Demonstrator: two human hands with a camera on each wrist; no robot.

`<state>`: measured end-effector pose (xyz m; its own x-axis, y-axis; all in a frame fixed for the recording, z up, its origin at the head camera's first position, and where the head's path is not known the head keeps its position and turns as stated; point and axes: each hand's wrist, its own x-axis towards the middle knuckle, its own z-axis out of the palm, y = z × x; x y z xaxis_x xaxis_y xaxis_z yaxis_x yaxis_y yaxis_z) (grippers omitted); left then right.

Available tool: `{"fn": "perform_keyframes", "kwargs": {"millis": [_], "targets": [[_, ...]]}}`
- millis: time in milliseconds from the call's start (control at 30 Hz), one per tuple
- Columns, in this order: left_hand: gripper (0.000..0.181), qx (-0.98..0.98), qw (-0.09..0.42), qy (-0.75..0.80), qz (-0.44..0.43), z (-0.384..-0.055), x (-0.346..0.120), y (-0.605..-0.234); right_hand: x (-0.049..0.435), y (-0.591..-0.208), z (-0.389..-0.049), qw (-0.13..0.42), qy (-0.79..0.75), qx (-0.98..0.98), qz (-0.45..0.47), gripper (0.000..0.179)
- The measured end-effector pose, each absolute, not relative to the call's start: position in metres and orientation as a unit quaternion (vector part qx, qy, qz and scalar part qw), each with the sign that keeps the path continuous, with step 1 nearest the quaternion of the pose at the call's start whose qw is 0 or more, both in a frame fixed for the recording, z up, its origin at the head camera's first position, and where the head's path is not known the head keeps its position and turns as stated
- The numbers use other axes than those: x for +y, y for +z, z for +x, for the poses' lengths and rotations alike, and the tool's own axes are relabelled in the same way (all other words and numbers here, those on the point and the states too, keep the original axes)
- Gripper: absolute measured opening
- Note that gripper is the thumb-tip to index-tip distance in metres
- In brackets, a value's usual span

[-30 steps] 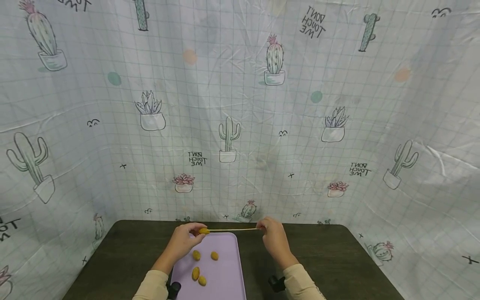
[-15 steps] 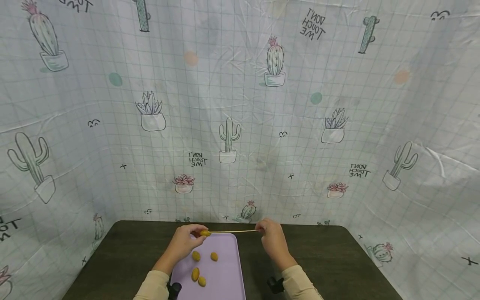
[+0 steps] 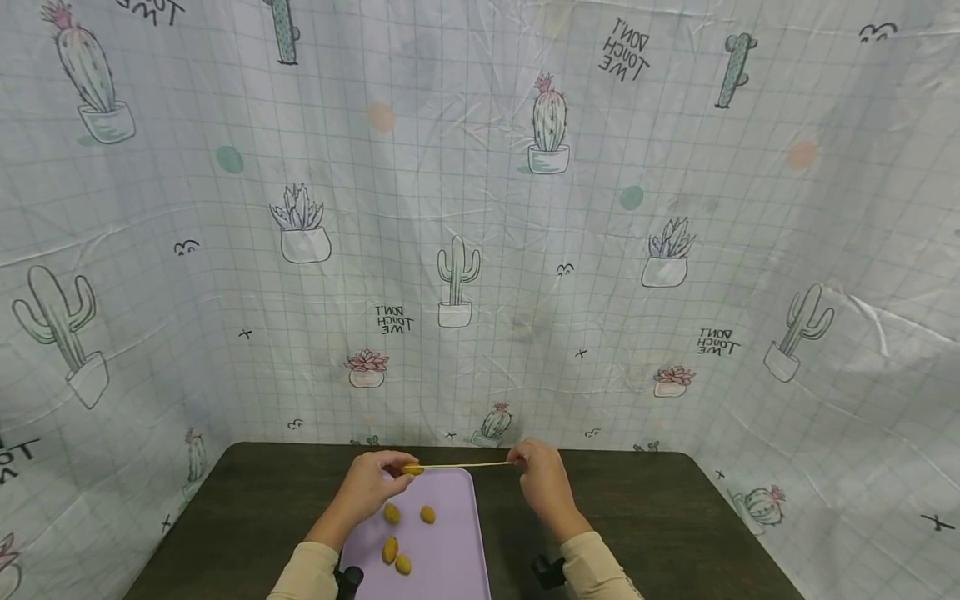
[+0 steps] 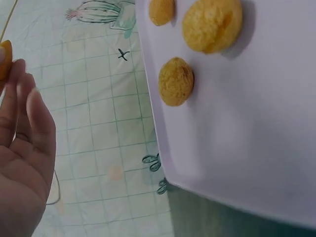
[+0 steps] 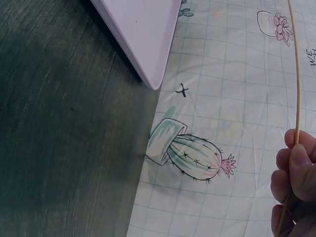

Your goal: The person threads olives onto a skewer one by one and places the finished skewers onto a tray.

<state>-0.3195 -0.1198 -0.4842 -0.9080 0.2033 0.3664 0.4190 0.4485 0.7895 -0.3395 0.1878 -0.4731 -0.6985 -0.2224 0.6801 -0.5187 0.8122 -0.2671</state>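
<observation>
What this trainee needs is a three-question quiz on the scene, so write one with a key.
1. How many yellow-brown oval lumps lie visible on the pale purple rectangular tray in the head view?
2. True or false: the person's right hand rests on the tray.
3. The person's left hand pinches: A) the tray's rim; B) another yellow-brown lump; C) a beige fabric sleeve.

Key:
1. Four.
2. False; it holds a thin straw-coloured stick.
3. B.

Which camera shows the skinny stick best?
The right wrist view: the stick looks biggest there, with the right hand pinching it. The head view shows it small and thin; the left wrist view, only a short piece.
</observation>
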Motion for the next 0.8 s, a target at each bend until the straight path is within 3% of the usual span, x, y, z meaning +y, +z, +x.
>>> {"fn": "perform_keyframes", "kwargs": {"millis": [267, 800], "targets": [[0.025, -0.817, 0.079, -0.556, -0.133, -0.3173, -0.1237, -0.4852, 0.1862, -0.4727, -0.3389, 0.307, 0.233, -0.899, 0.208, 0.034], [0.021, -0.803, 0.062, -0.572, -0.156, -0.318, -0.1248, -0.485, 0.1815, -0.4697, -0.336, 0.312, 0.239, -0.895, 0.211, 0.039]]}}
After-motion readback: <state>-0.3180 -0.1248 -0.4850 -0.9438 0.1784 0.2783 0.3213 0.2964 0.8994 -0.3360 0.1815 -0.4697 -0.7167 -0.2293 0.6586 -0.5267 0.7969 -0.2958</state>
